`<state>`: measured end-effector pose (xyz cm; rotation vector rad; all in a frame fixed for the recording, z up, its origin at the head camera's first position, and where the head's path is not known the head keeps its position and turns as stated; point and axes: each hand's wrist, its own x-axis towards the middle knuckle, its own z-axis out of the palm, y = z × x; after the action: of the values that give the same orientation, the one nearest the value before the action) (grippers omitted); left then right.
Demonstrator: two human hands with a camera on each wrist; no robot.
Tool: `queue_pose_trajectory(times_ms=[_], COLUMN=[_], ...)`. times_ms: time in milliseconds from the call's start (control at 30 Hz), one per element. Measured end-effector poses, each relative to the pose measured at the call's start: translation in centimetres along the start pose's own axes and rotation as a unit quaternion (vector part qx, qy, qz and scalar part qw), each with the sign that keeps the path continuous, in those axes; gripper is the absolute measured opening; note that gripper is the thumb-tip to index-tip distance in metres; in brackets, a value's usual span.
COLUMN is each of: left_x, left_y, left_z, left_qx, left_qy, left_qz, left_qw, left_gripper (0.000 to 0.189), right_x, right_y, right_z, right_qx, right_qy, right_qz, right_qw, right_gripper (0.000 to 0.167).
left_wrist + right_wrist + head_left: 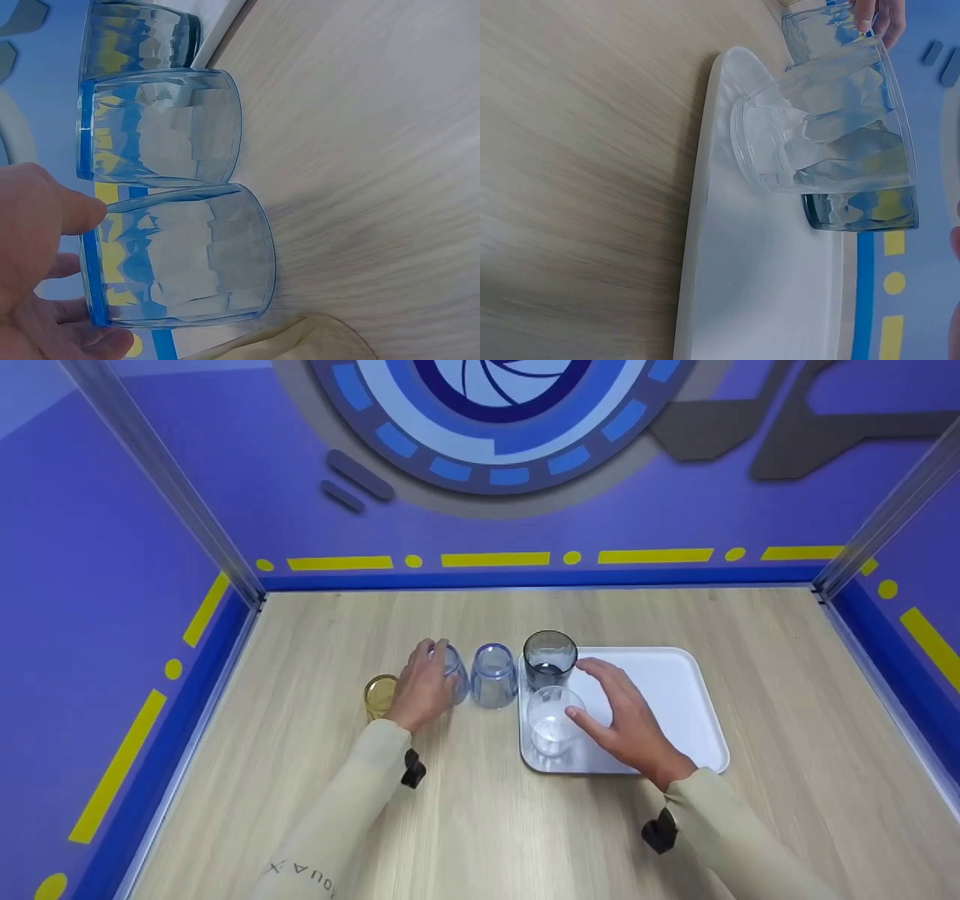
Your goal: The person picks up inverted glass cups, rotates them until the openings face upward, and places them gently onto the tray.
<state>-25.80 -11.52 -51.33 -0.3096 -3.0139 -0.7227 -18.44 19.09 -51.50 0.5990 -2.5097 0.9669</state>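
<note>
My left hand (426, 684) holds an upside-down blue-tinted glass (187, 259) by its upper end, thumb on one side and fingers on the other. Right next to it stands a second upside-down blue-tinted glass (494, 676). An amber glass (380, 694) is partly hidden behind the left hand. On the white tray (679, 712) are an upright clear glass (552, 727) and, behind it, a dark grey glass (550, 660). My right hand (622, 720) hovers beside these two with thumb and fingers spread. In the right wrist view its fingertips show at the edge, apart from the clear glass (825, 127).
The tray lies on a light wooden table (465, 825), right of the blue-tinted glasses. Purple-blue panels (450, 529) with yellow marks enclose the table at the back and both sides. Metal posts (169, 472) stand at the back corners.
</note>
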Motion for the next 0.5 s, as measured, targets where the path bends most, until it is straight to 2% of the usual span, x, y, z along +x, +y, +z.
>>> queue_pose_trajectory(times_ms=[267, 500], left_x=[-0.08, -0.13], left_y=[-0.04, 0.05], left_z=[-0.11, -0.42], left_qx=[-0.001, 0.005], left_qy=[0.009, -0.006], left_qz=[0.008, 0.004], left_qw=[0.9999, 1.0000], left_gripper=[0.055, 0.055], right_x=[0.03, 0.04], right_y=[0.05, -0.01], right_z=[0.01, 0.01], right_qx=[0.001, 0.005], right_qy=[0.000, -0.002], right_qz=[-0.003, 0.000], right_qw=[1.0000, 1.0000], right_gripper=[0.064, 0.064])
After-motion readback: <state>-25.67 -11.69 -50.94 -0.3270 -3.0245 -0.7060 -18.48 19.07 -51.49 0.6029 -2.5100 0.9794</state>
